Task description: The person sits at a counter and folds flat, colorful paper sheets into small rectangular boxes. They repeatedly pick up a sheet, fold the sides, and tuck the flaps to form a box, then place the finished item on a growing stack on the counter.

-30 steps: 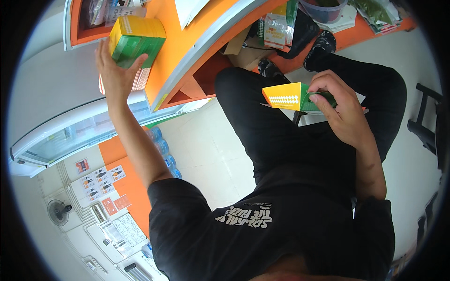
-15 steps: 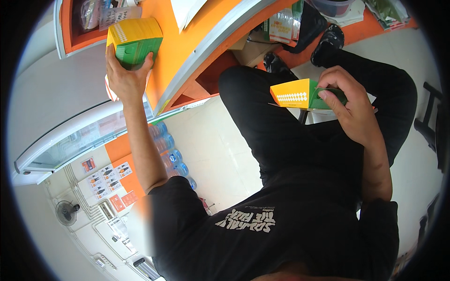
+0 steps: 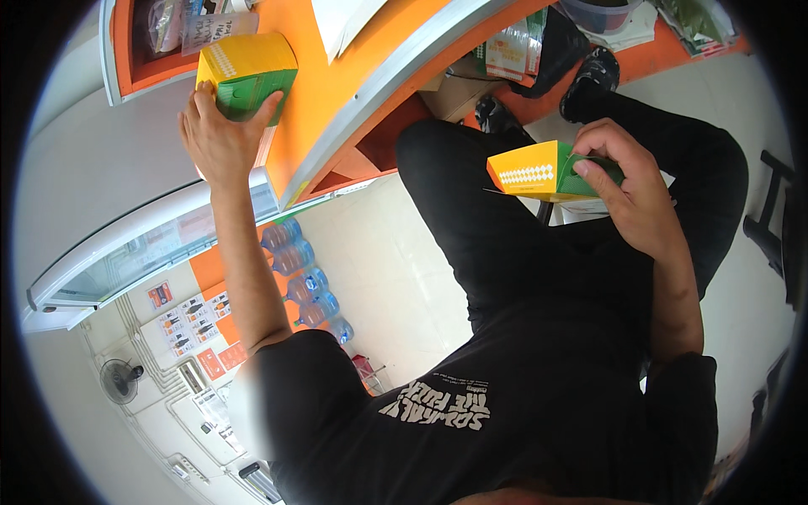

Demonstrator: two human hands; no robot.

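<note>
Two yellow-and-green boxes, one in each hand

The first box (image 3: pixel 247 74) sits on the orange counter (image 3: pixel 311 101) right at the fingertips of the left hand (image 3: pixel 220 139), which reaches up with fingers and thumb wrapped around the box's green lower end, so it's got a proper hold on it. The second box (image 3: pixel 547 172) is up in the air over the lap, pinched in the right hand (image 3: pixel 633 189), fingers curled over its green end and the yellow end poking out to the left. The counter has a curved grey edge (image 3: pixel 396 93); a shelf (image 3: pixel 156 42) beside the first box holds small packets. Pale tiled floor (image 3: pixel 396 278) below, a row of water bottles (image 3: pixel 301 282) along the wall, a fan (image 3: pixel 119 380) further off, and the person wears a black shirt (image 3: pixel 471 421) and trousers
</note>
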